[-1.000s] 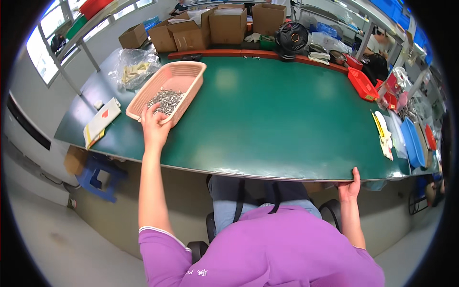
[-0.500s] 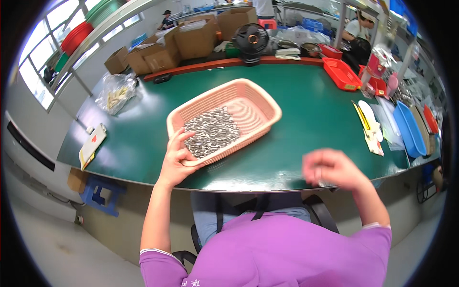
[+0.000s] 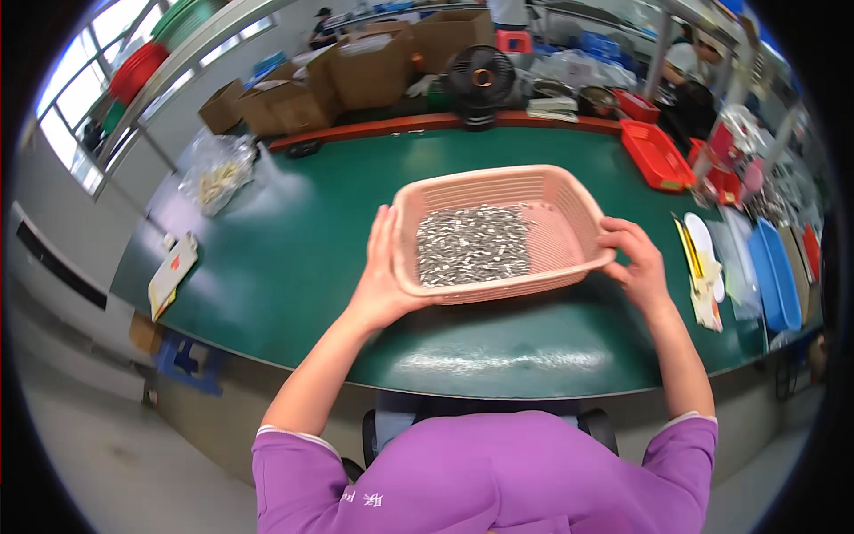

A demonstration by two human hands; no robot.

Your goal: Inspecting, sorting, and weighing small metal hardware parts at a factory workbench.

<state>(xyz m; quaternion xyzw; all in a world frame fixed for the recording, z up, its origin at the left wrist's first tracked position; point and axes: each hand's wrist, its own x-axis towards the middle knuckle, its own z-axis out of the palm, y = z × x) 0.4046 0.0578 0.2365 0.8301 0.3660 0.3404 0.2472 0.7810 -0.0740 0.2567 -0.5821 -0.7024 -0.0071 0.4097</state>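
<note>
A pink plastic basket (image 3: 498,292) is held between my two hands over the green table. Many small silvery metal parts (image 3: 471,245) lie heaped in its left part, while the ribbed bottom shows bare on the right. My left hand (image 3: 384,276) grips the left end, its fingers along the outer wall and its thumb under the near corner. At the right end, my right hand (image 3: 636,258) pinches the rim near the corner. Whether the basket's underside touches the table I cannot tell.
A clear bag of pale pieces (image 3: 218,182) lies at the far left, above a white and yellow packet (image 3: 173,271). On the right are a yellow cutter (image 3: 687,245), a blue tray (image 3: 776,276) and a red tray (image 3: 656,156). A black fan (image 3: 480,80) stands at the back.
The basket has shifted right and turned more square to me. My right hand, formerly apart from it over the table's near edge, now holds its right end. My left hand moved along with it.
</note>
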